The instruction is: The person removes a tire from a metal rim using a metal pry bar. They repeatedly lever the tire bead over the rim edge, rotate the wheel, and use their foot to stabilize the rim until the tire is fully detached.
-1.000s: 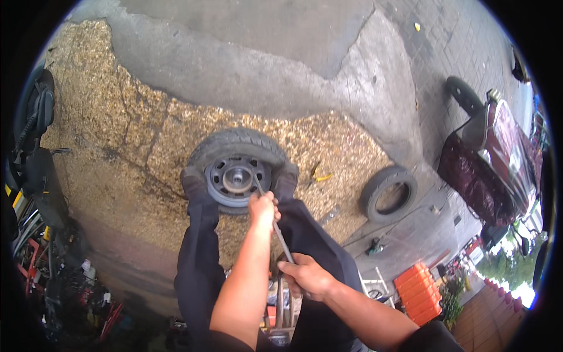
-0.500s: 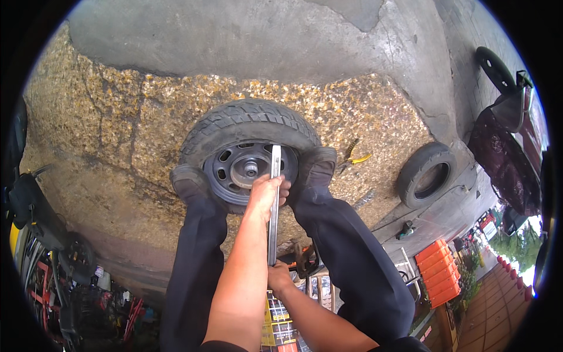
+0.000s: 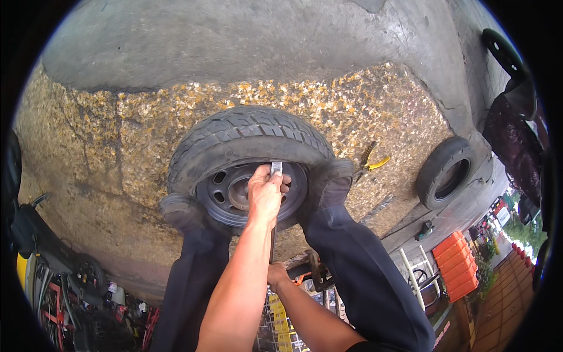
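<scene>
The wheel's tyre (image 3: 252, 126) lies on the pebbled ground (image 3: 88, 146) in front of the person, its dark rim (image 3: 210, 196) facing up toward them. A left shoe (image 3: 177, 210) and a right shoe (image 3: 332, 179) flank it closely. The left hand (image 3: 268, 186) is clamped on a metal bar (image 3: 276, 168) near its flat tip, which stands at the tyre's inner edge; whether the tip is wedged under that edge cannot be told. The right hand (image 3: 277, 276) is closed around the bar's lower part, its fingers mostly hidden. The left hand and left forearm (image 3: 237, 287) block the view of much of the rim and most of the bar.

Yellow-handled pliers (image 3: 377, 165) lie just right of the right shoe, and a second tyre (image 3: 447, 173) lies farther right, well apart from the wheel. Beyond its near side are a small green-and-black object (image 3: 424, 230), a white metal frame (image 3: 413, 281) and a ribbed orange block (image 3: 455, 266). A maroon cover (image 3: 510, 141) hangs at the right edge; dark vehicle parts (image 3: 38, 232) crowd the left.
</scene>
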Demonstrator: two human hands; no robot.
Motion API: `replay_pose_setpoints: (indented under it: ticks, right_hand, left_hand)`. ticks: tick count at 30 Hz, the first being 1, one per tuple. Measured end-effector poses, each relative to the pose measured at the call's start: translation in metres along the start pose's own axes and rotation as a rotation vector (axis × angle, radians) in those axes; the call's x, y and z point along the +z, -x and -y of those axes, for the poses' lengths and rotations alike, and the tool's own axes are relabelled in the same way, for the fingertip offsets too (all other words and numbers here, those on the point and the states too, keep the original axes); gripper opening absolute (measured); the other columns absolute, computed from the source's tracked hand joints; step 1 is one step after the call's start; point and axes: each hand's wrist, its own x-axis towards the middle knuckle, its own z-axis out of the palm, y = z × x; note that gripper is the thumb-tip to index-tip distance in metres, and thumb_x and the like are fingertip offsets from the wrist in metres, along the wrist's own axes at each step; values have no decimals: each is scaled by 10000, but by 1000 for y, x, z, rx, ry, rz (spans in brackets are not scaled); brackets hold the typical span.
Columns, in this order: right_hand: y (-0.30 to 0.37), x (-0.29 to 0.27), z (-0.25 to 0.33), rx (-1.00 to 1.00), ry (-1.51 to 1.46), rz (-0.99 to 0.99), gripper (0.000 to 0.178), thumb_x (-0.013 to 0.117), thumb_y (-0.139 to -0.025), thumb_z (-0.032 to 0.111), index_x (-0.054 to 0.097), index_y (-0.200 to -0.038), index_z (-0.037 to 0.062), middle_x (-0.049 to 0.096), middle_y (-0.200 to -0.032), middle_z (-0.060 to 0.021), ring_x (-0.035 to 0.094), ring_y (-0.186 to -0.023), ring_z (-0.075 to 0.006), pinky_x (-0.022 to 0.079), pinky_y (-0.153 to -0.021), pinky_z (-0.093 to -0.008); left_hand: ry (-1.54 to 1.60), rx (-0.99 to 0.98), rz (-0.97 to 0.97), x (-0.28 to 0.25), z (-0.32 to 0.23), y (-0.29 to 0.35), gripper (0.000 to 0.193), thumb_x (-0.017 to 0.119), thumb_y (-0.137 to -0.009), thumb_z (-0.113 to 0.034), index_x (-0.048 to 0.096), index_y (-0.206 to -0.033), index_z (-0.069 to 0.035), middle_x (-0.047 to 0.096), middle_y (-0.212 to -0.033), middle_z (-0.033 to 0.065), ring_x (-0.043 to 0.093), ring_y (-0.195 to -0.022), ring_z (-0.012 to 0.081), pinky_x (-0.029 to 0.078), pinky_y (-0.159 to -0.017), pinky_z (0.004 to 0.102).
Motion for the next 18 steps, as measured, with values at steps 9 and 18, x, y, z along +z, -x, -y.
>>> replay_pose_setpoints:
  ticks: [9,18]
  right_hand:
    - [-3,5,28,-58,148,-38,581,781,-806,380,681,-1000,-158,705,-961,-239,678,-897,-256,511,-788,-394]
    - [43,40,6,-56,-141,143,486,780,-753,338,651,-831,-124,665,-727,-161,618,-565,-195,443,-452,-370]
  left_hand:
    - [37,30,33,-1,-6,-7,107,545,-967,-76,620,-1010,-14,666,-806,61,569,-637,99,471,-577,257]
    - [-184,43,20,-5,-18,-5,188,514,-983,-81,627,-1117,-13,680,-853,59,574,-654,82,480,-574,245]
